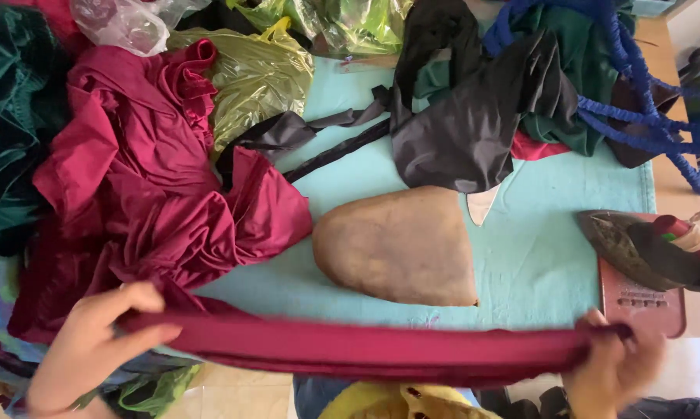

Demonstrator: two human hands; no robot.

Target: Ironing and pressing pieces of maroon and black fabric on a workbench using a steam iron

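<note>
I see my left hand (94, 341) and right hand (610, 361) each clenched on an end of the long maroon folded fabric strip (373, 351), stretched taut above the turquoise-covered worktop (536, 248); pressing not yet begun, iron (645, 252) parked

One iron (645, 252), two hands (94, 345) (614, 365)

Turquoise-covered table (552, 256), brown pressing pad (400, 248), maroon fabric (148, 194), iron (645, 248)
</note>
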